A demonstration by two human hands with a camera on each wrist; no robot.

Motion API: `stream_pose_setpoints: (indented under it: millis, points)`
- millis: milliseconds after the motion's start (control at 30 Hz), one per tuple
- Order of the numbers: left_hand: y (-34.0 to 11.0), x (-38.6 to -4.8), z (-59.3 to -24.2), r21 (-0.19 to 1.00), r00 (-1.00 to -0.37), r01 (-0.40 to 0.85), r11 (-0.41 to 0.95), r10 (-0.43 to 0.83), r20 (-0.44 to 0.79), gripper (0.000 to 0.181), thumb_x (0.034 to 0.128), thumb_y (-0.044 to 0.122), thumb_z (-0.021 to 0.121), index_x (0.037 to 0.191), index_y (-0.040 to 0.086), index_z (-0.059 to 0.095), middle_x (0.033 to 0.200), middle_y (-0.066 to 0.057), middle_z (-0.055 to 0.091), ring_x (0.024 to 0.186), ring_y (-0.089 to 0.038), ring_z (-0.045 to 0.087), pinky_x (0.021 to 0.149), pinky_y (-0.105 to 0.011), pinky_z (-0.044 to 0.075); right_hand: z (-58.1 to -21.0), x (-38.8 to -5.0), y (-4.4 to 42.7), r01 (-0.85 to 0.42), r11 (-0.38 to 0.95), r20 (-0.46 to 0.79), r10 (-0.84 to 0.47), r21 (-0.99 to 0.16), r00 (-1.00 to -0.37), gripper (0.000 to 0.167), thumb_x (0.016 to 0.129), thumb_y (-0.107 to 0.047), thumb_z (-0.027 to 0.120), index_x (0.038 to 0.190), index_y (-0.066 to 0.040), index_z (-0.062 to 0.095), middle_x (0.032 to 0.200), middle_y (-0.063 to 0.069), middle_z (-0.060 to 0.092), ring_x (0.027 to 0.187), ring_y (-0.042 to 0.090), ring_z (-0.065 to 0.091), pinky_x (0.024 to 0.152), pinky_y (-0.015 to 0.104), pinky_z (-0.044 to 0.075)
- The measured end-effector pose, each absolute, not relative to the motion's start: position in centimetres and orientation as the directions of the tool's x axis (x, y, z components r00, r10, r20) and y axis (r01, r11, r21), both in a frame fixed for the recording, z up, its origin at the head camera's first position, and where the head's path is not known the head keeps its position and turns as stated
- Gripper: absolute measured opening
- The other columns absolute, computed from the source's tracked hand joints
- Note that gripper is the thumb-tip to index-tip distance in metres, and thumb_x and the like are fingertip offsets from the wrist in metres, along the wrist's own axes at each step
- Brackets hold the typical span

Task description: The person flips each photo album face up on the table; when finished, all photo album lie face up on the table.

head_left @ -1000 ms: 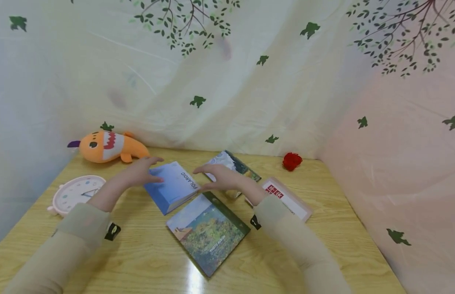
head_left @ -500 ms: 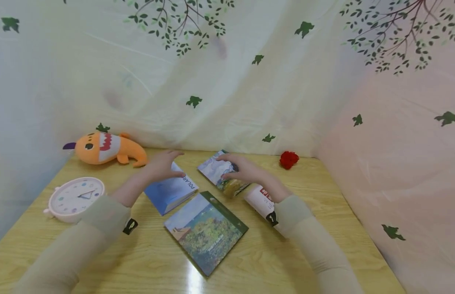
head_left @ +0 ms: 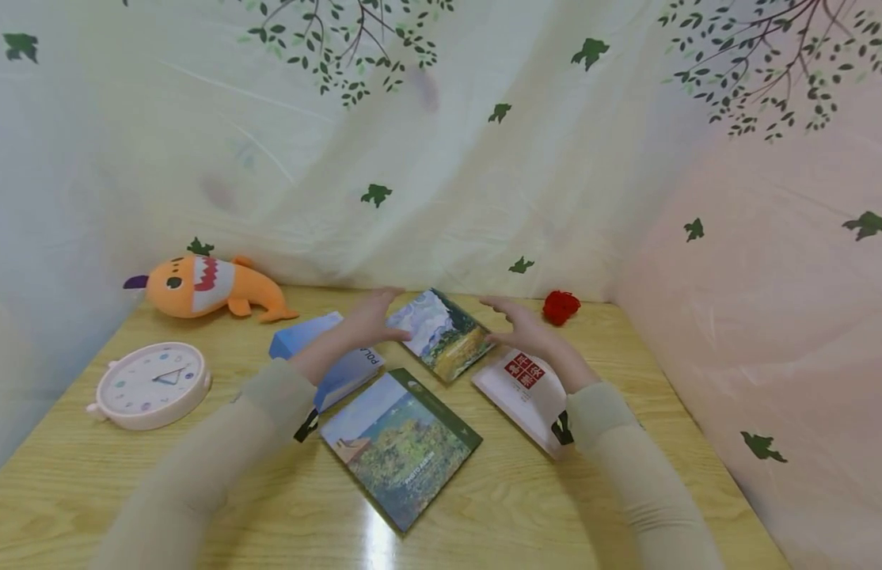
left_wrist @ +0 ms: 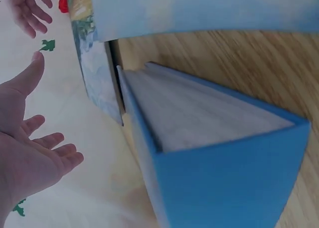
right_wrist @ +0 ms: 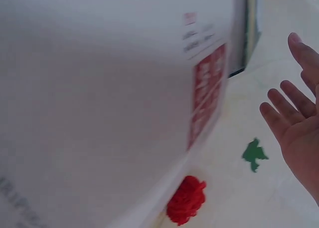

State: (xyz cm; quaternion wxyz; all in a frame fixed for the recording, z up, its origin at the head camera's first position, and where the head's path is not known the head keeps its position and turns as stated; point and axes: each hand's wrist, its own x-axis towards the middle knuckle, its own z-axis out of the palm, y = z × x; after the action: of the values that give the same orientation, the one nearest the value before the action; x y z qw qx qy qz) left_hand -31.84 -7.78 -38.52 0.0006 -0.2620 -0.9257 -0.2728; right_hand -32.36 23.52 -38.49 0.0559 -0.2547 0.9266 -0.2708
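Observation:
My left hand (head_left: 363, 323) hovers over the right part of the blue Polaroid album (head_left: 327, 372), its fingers and thumb spread apart. Across from it my right hand (head_left: 530, 328) is held above the white book with red characters (head_left: 511, 396), also with parted fingers. Neither hand holds anything. Between the two hands lies a painted-cover book (head_left: 444, 336), flat on the table. Closer to me is a photo album (head_left: 405, 455) with a landscape cover and dark green spine. In the left wrist view the blue album (left_wrist: 224, 183) shows its spine and page edges, apart from the hand.
At the left are a pink clock (head_left: 152, 384) and an orange plush shark (head_left: 213, 286). A red flower (head_left: 560, 307) sits near the back right. A pale curtain (head_left: 306, 198) with leaf prints hangs behind the wooden table (head_left: 284, 507).
Both hands have moved to the right above the books, the left from the blue album's far left side, the right from over the painted-cover book. The books stay in place.

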Motion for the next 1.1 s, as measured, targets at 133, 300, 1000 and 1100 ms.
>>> stream_pose_setpoints:
  millis: [133,300,1000,1100]
  points:
    - [-6.6,-32.8,-39.5,0.502,-0.858,0.492,0.711,0.494,0.140,0.091,0.0772,0.031,0.078,0.146,-0.002,0.029,0.147,-0.025,0.032,0.136,-0.041,0.029,0.113,-0.049,0.024,-39.8,-32.8,24.6,-0.400,0.731,-0.004,-0.482,-0.553,-0.876,0.072,0.086,-0.018,0.070,0.148,-0.015,0.032,0.149,0.012,0.035,0.134,0.034,0.036,0.107,0.053,0.033]
    - [-5.9,-34.1,-41.0,0.498,-0.868,0.466,0.731,0.487,0.097,0.092,0.0773,0.032,0.078,0.149,0.007,0.026,0.150,-0.023,0.029,0.136,-0.041,0.029,0.111,-0.051,0.027,-40.9,-33.8,25.0,-0.387,0.754,-0.054,-0.485,-0.531,-0.873,0.072,0.086,-0.021,0.070,0.147,-0.015,0.033,0.148,0.012,0.037,0.132,0.034,0.039,0.105,0.053,0.035]
    - [-5.9,-35.4,-42.5,0.445,-0.870,0.403,0.799,0.486,-0.084,0.074,0.0839,0.030,0.072,0.144,0.008,0.036,0.140,-0.027,0.039,0.129,-0.041,0.038,0.110,-0.048,0.029,-41.7,-35.4,24.2,-0.328,0.800,-0.176,-0.466,-0.503,-0.867,0.056,0.087,-0.012,0.069,0.139,-0.015,0.047,0.134,0.011,0.053,0.122,0.028,0.049,0.102,0.045,0.041]
    - [-5.8,-35.3,-42.5,0.455,-0.872,0.403,0.794,0.485,-0.073,0.074,0.0822,0.029,0.074,0.143,0.008,0.037,0.138,-0.028,0.040,0.127,-0.041,0.040,0.109,-0.049,0.030,-41.6,-35.3,24.3,-0.315,0.794,-0.171,-0.457,-0.519,-0.873,0.057,0.087,-0.014,0.069,0.139,-0.017,0.047,0.134,0.009,0.052,0.123,0.027,0.048,0.102,0.044,0.041]
